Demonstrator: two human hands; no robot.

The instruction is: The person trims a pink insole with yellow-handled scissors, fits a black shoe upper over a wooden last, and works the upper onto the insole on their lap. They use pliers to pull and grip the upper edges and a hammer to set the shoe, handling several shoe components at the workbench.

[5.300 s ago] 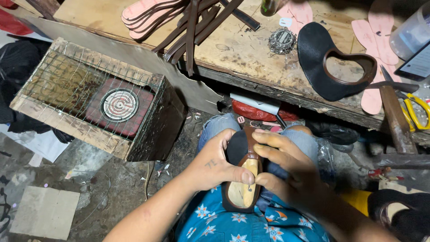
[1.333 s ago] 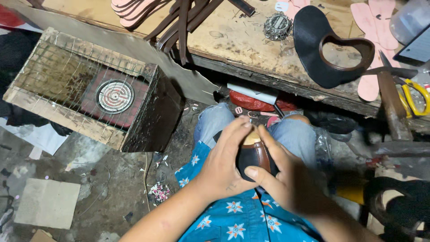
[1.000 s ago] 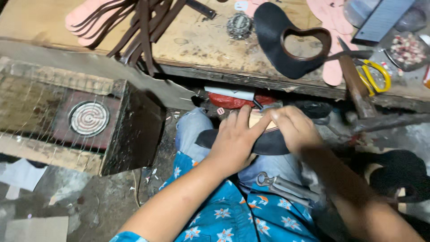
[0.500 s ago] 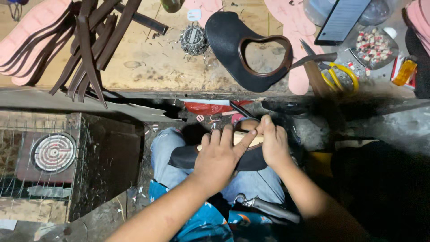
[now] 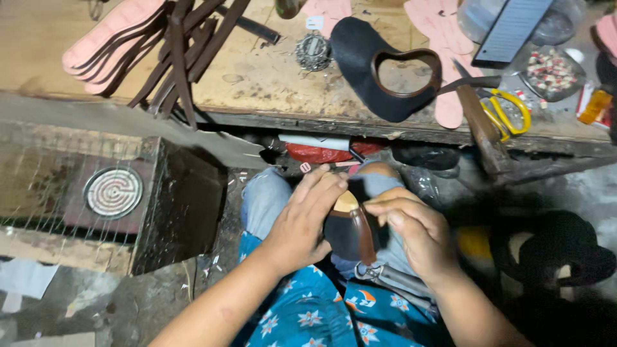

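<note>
Black shoe upper (image 5: 344, 234), trimmed with a brown strap and stretched over a pale wooden last, sits on the person's lap between both hands, now turned more upright than half a second ago, when it lay crosswise over the knees. The left hand (image 5: 302, 222) wraps the piece from the side, fingers spread across the top edge where the tan last shows. The right hand (image 5: 411, 228) closes on the opposite side, its fingertips pinching the brown strap near the rim. The head camera has also swung back, bringing the low wooden workbench (image 5: 257, 83) closer into view. On it lie another black upper with a brown-edged opening (image 5: 379, 77), pink insoles (image 5: 106, 35), a bundle of brown straps (image 5: 183, 51), yellow-handled scissors (image 5: 508, 112) and a hammer (image 5: 479, 119). A coil heater in a wire-covered wooden box (image 5: 112, 193) stands at the left. The turn suggests the work has moved to a new part of the strap edge, with the hands resettled to press it down.
</note>
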